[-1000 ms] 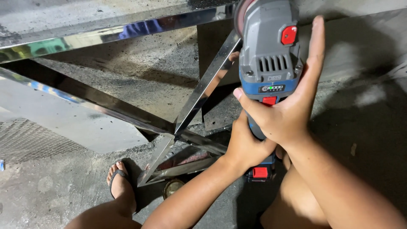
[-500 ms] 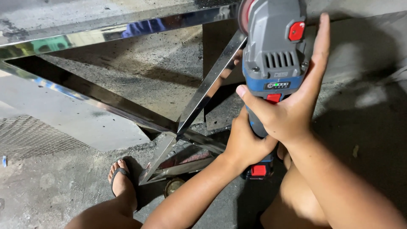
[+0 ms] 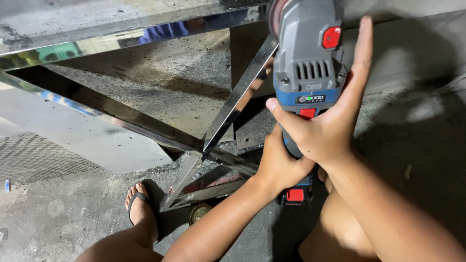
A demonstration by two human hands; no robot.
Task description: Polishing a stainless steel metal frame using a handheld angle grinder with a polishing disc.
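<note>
The right hand (image 3: 335,128) is clasped over the body of a grey-and-blue cordless angle grinder with red switches (image 3: 310,63), thumb across its near face and fingers extended along its right flank. The left hand (image 3: 281,162) is wrapped tight around the grinder's lower handle, just above the red-tabbed battery pack (image 3: 295,195). The tool sits upright at the top centre-right of the view, its disc end touching or just beside the polished, mirror-finish stainless-steel frame of flat bars (image 3: 145,121).

Surroundings and obstructions:
- One diagonal bar of the frame runs up to the grinder head; a long bar crosses the top left; another slants down to a joint where the bars meet, directly left of the left hand.
- A foot in a black flip-flop sandal (image 3: 141,206) rests on the rough grey concrete floor (image 3: 58,213), near the frame's lowest tip.
- A small round brass-coloured object (image 3: 199,212) lies just under that tip.
- A bare knee sits beneath the right forearm.

Clearance: open floor lies to the right of the grinder and at the lower left. The bars close off the space left of the hands.
</note>
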